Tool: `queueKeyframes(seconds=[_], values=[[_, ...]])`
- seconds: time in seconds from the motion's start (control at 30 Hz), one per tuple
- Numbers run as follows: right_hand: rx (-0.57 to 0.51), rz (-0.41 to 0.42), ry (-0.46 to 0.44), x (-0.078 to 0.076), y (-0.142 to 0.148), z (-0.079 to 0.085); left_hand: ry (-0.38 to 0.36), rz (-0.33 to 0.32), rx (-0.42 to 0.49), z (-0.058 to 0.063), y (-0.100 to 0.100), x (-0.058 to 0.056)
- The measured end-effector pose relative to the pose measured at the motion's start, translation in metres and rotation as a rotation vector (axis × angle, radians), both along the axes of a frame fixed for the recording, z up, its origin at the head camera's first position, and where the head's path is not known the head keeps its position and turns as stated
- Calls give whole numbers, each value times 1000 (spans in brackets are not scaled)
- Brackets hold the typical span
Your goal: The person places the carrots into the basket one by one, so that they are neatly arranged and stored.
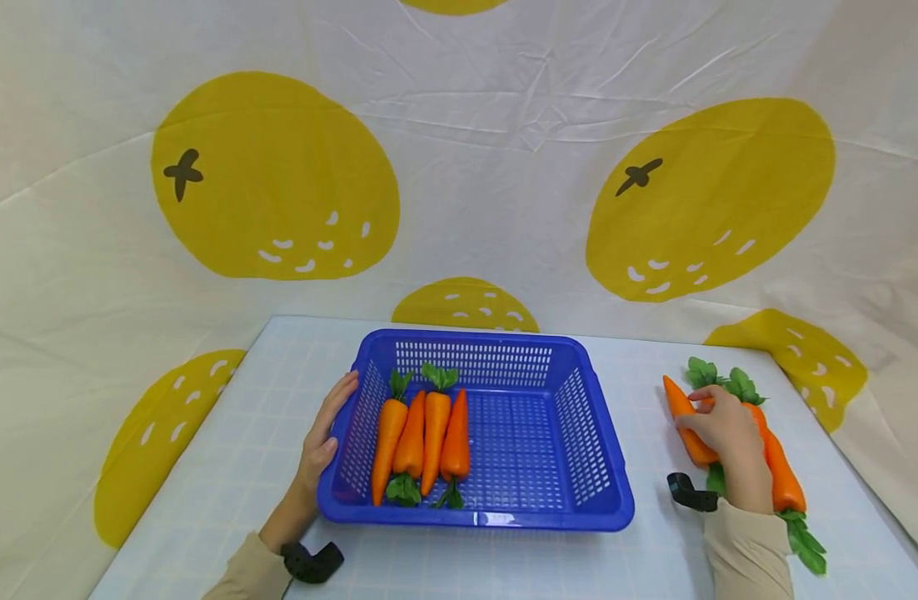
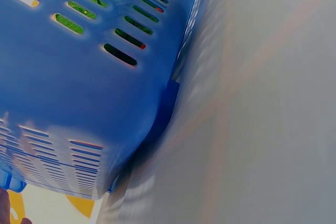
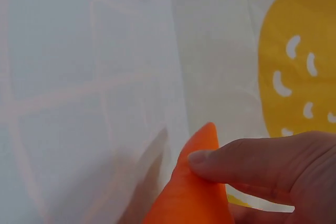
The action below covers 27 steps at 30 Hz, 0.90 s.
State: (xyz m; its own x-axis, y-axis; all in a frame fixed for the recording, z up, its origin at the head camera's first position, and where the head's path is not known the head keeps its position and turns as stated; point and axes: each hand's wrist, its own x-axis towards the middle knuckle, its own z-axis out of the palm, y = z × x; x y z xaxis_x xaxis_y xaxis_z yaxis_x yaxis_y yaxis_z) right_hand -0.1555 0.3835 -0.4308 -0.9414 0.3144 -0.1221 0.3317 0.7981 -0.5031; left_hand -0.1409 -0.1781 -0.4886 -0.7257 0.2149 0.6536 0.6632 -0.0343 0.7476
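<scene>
A blue plastic basket [image 1: 399, 515] stands on the table, with several orange carrots [image 1: 436, 417] side by side in its left half, their green tops facing alternate ways. My left hand [image 1: 320, 442] rests along the basket's left rim with fingers extended. In the left wrist view the basket's slotted wall [image 2: 63, 87] fills the upper left. At the right, my right hand [image 1: 729, 429] pinches a carrot [image 1: 681, 403] whose tip points away from me. The right wrist view shows the thumb [image 3: 231, 163] pressed on this carrot near its tip. The hand hides part of the carrots beneath it.
More carrots [image 1: 783, 475] with green leaves lie in a group around and right of my right hand. A pale checked cloth [image 1: 227, 467] covers the table. Behind it hangs a cream curtain [image 1: 489, 208] printed with yellow fruit.
</scene>
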Motion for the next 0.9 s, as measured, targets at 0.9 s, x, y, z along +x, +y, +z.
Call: queueKeyframes(seconds=[0.9], values=[[-83,91,228,4,-30,34,-5,-7,4,-2,-1,-1]])
